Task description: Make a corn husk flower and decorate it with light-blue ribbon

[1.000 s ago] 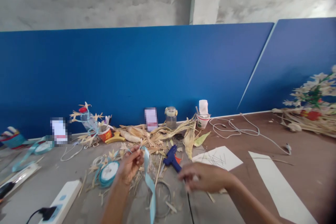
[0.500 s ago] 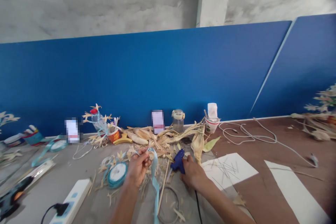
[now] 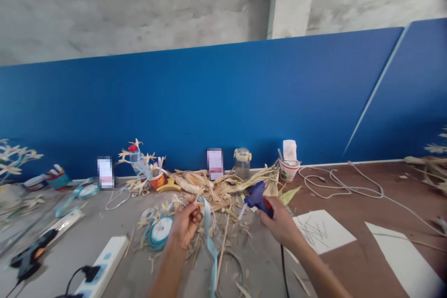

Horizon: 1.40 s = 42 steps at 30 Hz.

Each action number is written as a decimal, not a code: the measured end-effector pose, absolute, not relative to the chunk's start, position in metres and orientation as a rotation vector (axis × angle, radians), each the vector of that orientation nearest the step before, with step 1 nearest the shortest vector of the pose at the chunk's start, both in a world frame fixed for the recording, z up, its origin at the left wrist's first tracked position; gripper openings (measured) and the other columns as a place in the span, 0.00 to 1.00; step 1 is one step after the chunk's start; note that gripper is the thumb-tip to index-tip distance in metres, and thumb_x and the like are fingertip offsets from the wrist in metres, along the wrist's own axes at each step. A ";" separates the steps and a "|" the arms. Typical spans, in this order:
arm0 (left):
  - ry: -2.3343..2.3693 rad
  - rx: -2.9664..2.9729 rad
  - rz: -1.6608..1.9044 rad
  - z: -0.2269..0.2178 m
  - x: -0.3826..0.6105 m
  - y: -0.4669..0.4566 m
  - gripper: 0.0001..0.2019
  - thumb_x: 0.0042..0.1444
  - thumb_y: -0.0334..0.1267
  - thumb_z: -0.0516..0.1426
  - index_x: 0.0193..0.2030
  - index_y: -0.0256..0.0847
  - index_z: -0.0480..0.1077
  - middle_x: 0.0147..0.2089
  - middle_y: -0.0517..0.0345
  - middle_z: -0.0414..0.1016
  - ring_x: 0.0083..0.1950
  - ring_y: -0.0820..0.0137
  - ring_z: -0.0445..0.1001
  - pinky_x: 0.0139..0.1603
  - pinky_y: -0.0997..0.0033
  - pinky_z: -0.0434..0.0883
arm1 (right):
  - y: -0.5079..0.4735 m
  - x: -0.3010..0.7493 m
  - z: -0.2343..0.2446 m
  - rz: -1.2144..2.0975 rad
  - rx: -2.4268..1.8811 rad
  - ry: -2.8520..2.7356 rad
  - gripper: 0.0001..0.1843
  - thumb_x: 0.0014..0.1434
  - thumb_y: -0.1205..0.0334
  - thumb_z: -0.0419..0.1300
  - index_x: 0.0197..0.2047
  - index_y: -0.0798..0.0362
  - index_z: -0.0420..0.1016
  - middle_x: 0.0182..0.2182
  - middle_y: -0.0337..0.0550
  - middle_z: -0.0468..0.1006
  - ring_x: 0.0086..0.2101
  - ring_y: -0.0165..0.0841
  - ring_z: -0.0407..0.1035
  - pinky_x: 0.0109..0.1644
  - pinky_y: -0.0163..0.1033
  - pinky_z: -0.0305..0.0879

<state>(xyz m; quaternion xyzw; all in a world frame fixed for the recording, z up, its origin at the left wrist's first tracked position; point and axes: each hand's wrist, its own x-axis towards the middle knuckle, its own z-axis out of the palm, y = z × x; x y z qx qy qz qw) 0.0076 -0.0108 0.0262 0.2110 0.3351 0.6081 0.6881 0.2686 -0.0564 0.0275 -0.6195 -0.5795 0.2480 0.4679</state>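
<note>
My left hand pinches the top of a light blue ribbon that hangs down toward the bottom edge of the view. My right hand grips a blue glue gun, lifted off the table with its nozzle pointing left toward the ribbon; its black cord trails down beside my forearm. Dried corn husks lie heaped behind both hands. A spool of blue ribbon rests just left of my left hand.
A white power strip with a black plug lies at the lower left, a second glue gun further left. A glass jar, cups and white cable sit along the blue partition. White paper sheets lie at right.
My right hand reached to the glue gun, closed on it and raised it off the table. The left hand kept its pinch on the ribbon. The camera view drifted left.
</note>
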 end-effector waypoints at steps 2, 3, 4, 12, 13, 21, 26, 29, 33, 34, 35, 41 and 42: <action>0.734 0.463 1.354 0.025 0.006 -0.010 0.14 0.32 0.25 0.65 0.27 0.35 0.67 0.17 0.68 0.62 0.17 0.83 0.58 0.16 0.85 0.54 | -0.058 0.272 0.038 0.908 -1.354 -1.309 0.23 0.46 0.54 0.58 0.45 0.54 0.67 0.35 0.44 0.71 0.33 0.36 0.66 0.36 0.39 0.64; 0.727 0.459 1.348 0.024 0.007 -0.010 0.14 0.32 0.25 0.65 0.27 0.35 0.67 0.17 0.68 0.62 0.17 0.83 0.58 0.16 0.86 0.54 | -0.061 0.272 0.043 1.044 -1.252 -1.298 0.24 0.46 0.53 0.59 0.47 0.53 0.66 0.34 0.43 0.71 0.31 0.34 0.66 0.33 0.36 0.63; 0.728 0.459 1.335 0.023 0.007 -0.009 0.14 0.32 0.25 0.65 0.27 0.35 0.68 0.17 0.69 0.62 0.17 0.83 0.58 0.15 0.86 0.54 | -0.063 0.269 0.048 1.148 -1.160 -1.296 0.25 0.45 0.55 0.61 0.47 0.52 0.65 0.32 0.41 0.71 0.30 0.32 0.65 0.32 0.35 0.62; 0.765 0.431 1.359 0.019 0.010 -0.009 0.15 0.31 0.26 0.66 0.29 0.34 0.68 0.16 0.70 0.61 0.17 0.84 0.57 0.15 0.86 0.53 | -0.065 0.220 0.066 1.025 -0.767 -1.691 0.13 0.50 0.62 0.60 0.41 0.51 0.69 0.43 0.47 0.67 0.46 0.38 0.63 0.50 0.40 0.60; 0.764 0.426 1.372 0.018 0.010 -0.009 0.15 0.32 0.26 0.65 0.29 0.34 0.68 0.16 0.70 0.60 0.17 0.84 0.57 0.15 0.86 0.53 | -0.063 0.216 0.064 0.986 -0.760 -1.730 0.12 0.51 0.62 0.58 0.41 0.51 0.69 0.42 0.46 0.68 0.46 0.38 0.64 0.50 0.40 0.60; 0.786 0.366 1.415 0.015 0.008 -0.007 0.15 0.33 0.25 0.64 0.29 0.35 0.66 0.16 0.69 0.60 0.16 0.84 0.56 0.15 0.86 0.52 | -0.056 0.201 0.032 0.925 -0.824 -1.794 0.08 0.55 0.57 0.53 0.36 0.50 0.67 0.33 0.42 0.70 0.34 0.35 0.65 0.39 0.38 0.63; 0.802 0.356 1.400 0.015 0.010 -0.006 0.15 0.34 0.25 0.64 0.29 0.35 0.65 0.17 0.69 0.61 0.17 0.84 0.57 0.15 0.86 0.53 | -0.055 0.194 0.013 0.935 -0.839 -1.762 0.08 0.53 0.61 0.52 0.37 0.52 0.66 0.31 0.40 0.70 0.31 0.32 0.64 0.36 0.35 0.62; 0.821 0.359 1.397 0.016 0.011 -0.006 0.14 0.34 0.25 0.64 0.28 0.35 0.65 0.17 0.69 0.61 0.16 0.84 0.57 0.15 0.87 0.52 | -0.056 0.191 0.006 0.929 -0.854 -1.759 0.09 0.51 0.65 0.52 0.38 0.52 0.67 0.31 0.39 0.70 0.31 0.31 0.65 0.35 0.34 0.62; 0.855 0.352 1.406 0.017 0.013 -0.006 0.14 0.32 0.23 0.63 0.27 0.35 0.65 0.17 0.69 0.61 0.16 0.84 0.57 0.14 0.86 0.53 | -0.058 0.188 0.004 0.918 -0.894 -1.778 0.11 0.49 0.68 0.52 0.38 0.52 0.67 0.30 0.39 0.71 0.30 0.31 0.65 0.35 0.35 0.61; 0.863 0.345 1.408 0.018 0.013 -0.006 0.15 0.31 0.22 0.63 0.27 0.35 0.65 0.17 0.69 0.61 0.16 0.84 0.57 0.14 0.86 0.53 | -0.059 0.187 0.004 0.906 -0.904 -1.788 0.11 0.49 0.69 0.52 0.38 0.52 0.67 0.30 0.39 0.71 0.29 0.31 0.65 0.34 0.34 0.61; 0.871 0.340 1.407 0.019 0.014 -0.007 0.15 0.31 0.22 0.63 0.27 0.35 0.65 0.17 0.69 0.61 0.16 0.84 0.58 0.14 0.86 0.53 | -0.059 0.186 0.004 0.885 -0.913 -1.795 0.10 0.49 0.69 0.53 0.37 0.53 0.67 0.29 0.39 0.71 0.29 0.31 0.65 0.33 0.34 0.61; 0.878 0.370 1.390 0.021 0.016 -0.008 0.13 0.34 0.23 0.63 0.27 0.34 0.65 0.18 0.69 0.61 0.15 0.85 0.56 0.13 0.86 0.54 | -0.060 0.181 0.007 0.777 -0.962 -1.828 0.03 0.53 0.63 0.54 0.33 0.53 0.67 0.28 0.40 0.71 0.28 0.31 0.65 0.33 0.34 0.60; 0.875 0.375 1.389 0.021 0.016 -0.008 0.13 0.34 0.23 0.63 0.27 0.34 0.66 0.17 0.69 0.61 0.16 0.85 0.56 0.14 0.86 0.54 | -0.060 0.181 0.007 0.772 -0.971 -1.828 0.03 0.53 0.63 0.54 0.32 0.53 0.67 0.27 0.40 0.70 0.28 0.30 0.65 0.33 0.34 0.60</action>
